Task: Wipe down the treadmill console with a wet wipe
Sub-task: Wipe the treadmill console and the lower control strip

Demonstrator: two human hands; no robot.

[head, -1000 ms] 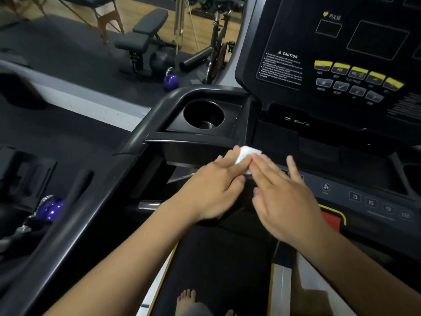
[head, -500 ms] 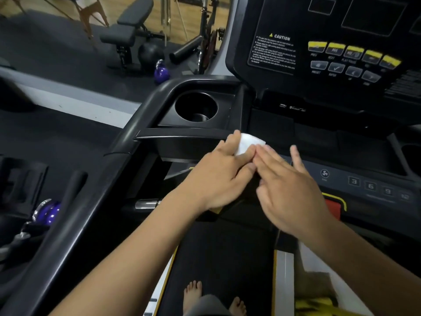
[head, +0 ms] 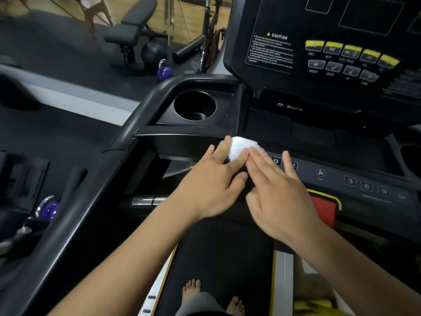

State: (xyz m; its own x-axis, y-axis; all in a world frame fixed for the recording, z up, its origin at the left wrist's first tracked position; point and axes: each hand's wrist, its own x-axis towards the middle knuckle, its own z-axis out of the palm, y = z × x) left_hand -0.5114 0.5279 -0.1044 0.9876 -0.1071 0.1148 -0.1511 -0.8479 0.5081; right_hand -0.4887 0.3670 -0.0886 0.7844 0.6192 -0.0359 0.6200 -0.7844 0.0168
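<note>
Both hands lie flat with fingers spread on the wipe (head: 242, 147), just below the cup holder (head: 194, 106): left hand (head: 210, 181), right hand (head: 279, 197). To clean well, they likely need steady, even pressure and overlapping strokes from there toward the number buttons (head: 366, 186).

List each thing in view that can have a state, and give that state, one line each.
Wet wipe: bunched, pressed on the console under both hands' fingertips.
Left hand: flat, fingers on wipe.
Right hand: flat, fingers on wipe.
Cup holder: empty.
Display screens: dark.
</note>
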